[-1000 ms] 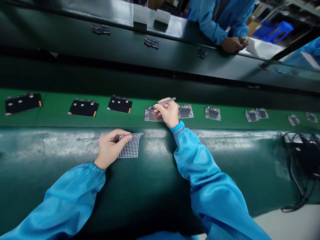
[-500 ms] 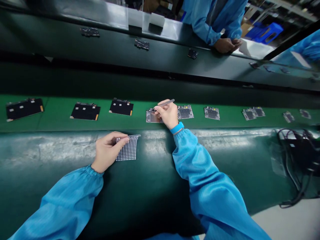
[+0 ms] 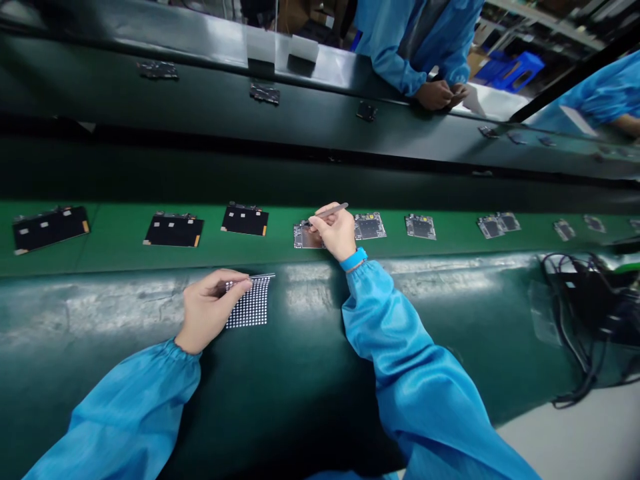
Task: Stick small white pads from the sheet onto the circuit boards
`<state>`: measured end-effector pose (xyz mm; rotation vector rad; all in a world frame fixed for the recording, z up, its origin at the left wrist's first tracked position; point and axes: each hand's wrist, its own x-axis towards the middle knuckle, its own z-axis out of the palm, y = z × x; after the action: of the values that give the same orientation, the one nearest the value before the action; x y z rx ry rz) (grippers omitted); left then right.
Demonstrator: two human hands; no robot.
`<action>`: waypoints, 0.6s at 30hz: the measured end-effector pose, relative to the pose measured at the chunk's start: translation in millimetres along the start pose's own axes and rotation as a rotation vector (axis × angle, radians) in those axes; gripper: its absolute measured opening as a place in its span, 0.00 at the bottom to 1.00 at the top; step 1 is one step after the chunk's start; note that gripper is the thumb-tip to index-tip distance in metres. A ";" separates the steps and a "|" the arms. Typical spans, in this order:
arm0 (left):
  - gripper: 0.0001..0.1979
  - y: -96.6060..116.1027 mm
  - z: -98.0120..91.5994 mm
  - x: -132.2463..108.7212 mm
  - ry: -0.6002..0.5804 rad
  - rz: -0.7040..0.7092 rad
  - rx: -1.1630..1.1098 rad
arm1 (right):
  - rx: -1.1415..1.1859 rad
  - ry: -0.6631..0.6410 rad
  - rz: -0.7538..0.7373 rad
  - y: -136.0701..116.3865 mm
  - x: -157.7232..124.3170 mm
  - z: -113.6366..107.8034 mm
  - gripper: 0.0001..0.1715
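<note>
My left hand (image 3: pixel 213 307) pinches a sheet of round white stickers (image 3: pixel 253 305) by its upper edge, over the near ledge. Tweezers (image 3: pixel 333 211) are gripped in my right hand (image 3: pixel 336 230), which is over a circuit board (image 3: pixel 306 237) on the green belt. My fingers hide the tweezer tips and part of that board. Just right of the hand lies another circuit board (image 3: pixel 370 227). To the left is a black-covered board (image 3: pixel 245 220) with small white squares on top.
More black-covered boards (image 3: pixel 174 231) lie on the belt (image 3: pixel 115 230) at left, and bare boards (image 3: pixel 421 227) at right. Black cables (image 3: pixel 565 333) bunch on the near ledge at right. Across the line, a person's hands (image 3: pixel 440 95) are above an upper ledge holding small boards (image 3: pixel 265 94).
The view has shifted slightly. My right hand stays at the same board with the tweezers, and my left hand keeps hold of the sticker sheet.
</note>
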<state>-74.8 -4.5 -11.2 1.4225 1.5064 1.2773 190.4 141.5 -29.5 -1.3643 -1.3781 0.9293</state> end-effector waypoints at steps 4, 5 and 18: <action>0.06 -0.9 -0.8 -0.1 0.005 -0.002 0.021 | 0.031 0.001 -0.026 -1.1 -1.2 -4.0 0.11; 0.06 -1.5 -1.1 -0.1 0.005 -0.006 0.027 | 0.058 0.002 -0.022 -0.7 -1.0 -4.5 0.11; 0.12 -12.2 -4.9 -4.8 0.032 -0.046 0.117 | -0.522 -0.129 -0.398 -9.3 -25.8 -21.3 0.15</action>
<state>-82.2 -9.1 -22.2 1.4384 1.6497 1.2071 206.5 112.9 -17.9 -1.3371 -1.9971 0.4077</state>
